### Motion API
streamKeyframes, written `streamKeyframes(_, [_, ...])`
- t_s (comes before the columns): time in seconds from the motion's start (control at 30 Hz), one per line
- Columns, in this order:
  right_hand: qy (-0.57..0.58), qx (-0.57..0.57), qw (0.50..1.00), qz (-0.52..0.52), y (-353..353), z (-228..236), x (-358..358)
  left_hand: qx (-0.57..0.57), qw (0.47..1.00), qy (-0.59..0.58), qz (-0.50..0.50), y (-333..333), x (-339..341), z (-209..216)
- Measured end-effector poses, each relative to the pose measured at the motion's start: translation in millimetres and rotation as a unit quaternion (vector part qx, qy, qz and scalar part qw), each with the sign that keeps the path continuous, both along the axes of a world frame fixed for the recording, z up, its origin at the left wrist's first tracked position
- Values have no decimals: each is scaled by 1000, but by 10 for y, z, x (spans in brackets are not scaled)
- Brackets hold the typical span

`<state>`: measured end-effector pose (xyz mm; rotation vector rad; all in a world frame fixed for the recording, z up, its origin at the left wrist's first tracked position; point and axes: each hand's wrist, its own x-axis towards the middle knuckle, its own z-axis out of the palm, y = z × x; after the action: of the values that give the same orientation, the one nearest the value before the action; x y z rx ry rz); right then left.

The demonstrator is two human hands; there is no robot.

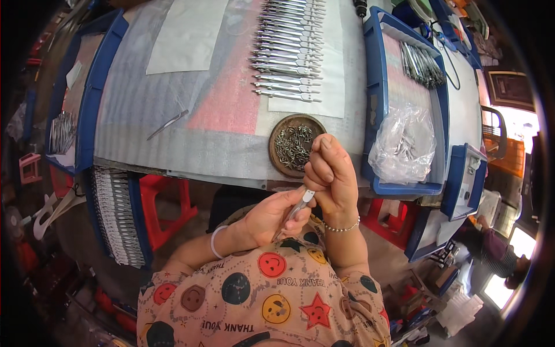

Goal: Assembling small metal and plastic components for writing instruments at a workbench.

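Close to my body, my left hand [272, 218] is closed around a slim silver drawing compass [302, 202], its flat pale head pointing up between thumb and fingers. My right hand [331, 173] is just beyond it, with thumb and fingertips pinched together. Whatever sits in that pinch, if anything, is too small to make out. Beside the right hand, at the table's front edge, stands a round brown bowl [278, 163] of small metal screws [293, 144]. Behind the bowl, several similar silver compasses [289, 61] lie side by side in a column, partly over white paper [332, 87].
A single thin metal piece [167, 124] lies on the foam-covered table [222, 150]. Blue trays [374, 98] with metal parts and a plastic bag [404, 144] stand right; another blue tray [87, 118] stands left. Red stools [165, 211] are below. A person [497, 254] is far right.
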<state>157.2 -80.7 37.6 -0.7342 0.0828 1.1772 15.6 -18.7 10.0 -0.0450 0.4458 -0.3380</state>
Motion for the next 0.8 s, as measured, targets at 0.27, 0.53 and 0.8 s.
streamKeyframes(0.27, [-30, -21, 999, -14, 40, 31, -58, -124, 991, -22, 45, -67, -45, -85])
streamKeyframes(0.53, [-24, -37, 998, 36, 132, 25, -9, -100, 994, -18, 48, -29, -39, -92])
streamKeyframes(0.8, [-16, -24, 999, 41, 156, -32, -11, -132, 989, -34, 59, 8, -50, -94])
